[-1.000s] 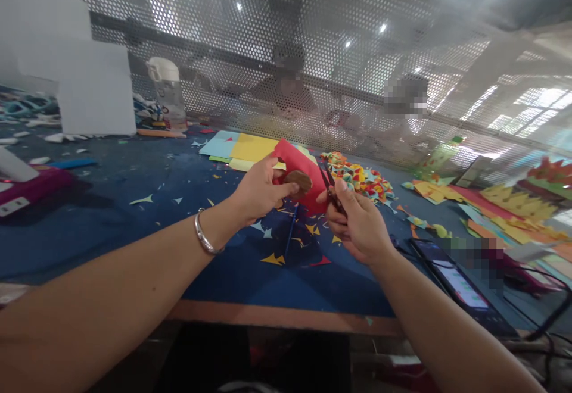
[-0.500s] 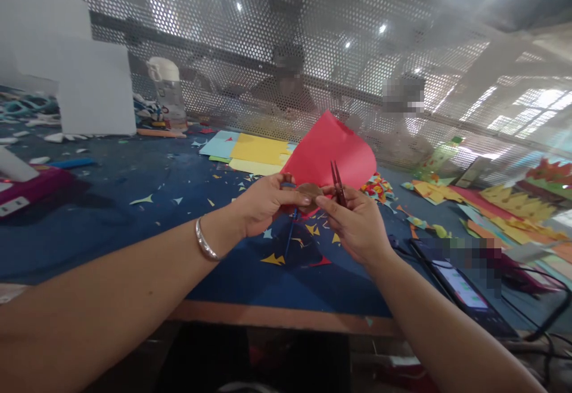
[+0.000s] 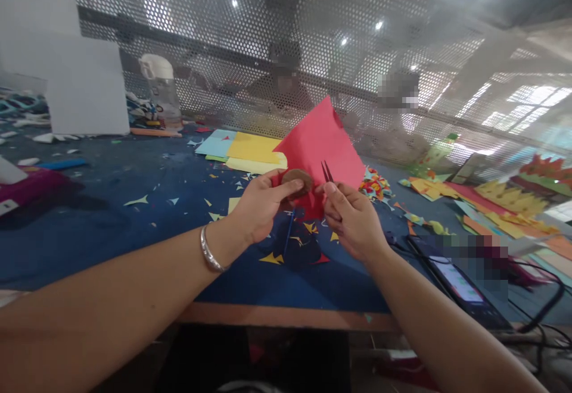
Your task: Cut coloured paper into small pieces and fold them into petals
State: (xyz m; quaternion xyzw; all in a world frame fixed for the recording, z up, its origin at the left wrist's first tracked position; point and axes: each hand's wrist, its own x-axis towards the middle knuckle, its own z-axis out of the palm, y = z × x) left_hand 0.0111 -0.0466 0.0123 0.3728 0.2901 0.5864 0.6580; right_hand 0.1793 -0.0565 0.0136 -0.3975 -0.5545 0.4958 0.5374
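Back left, a bottle (image 3: 163, 92) on the blue table (image 3: 134, 226). Next, pinched in the left hand (image 3: 266, 205), a brown disc (image 3: 298, 182) and red paper (image 3: 319, 143), up over the table. Then scissors (image 3: 328, 171), points up, gripped in the right hand (image 3: 355, 220). Farther right, a phone (image 3: 460, 280) on the table.
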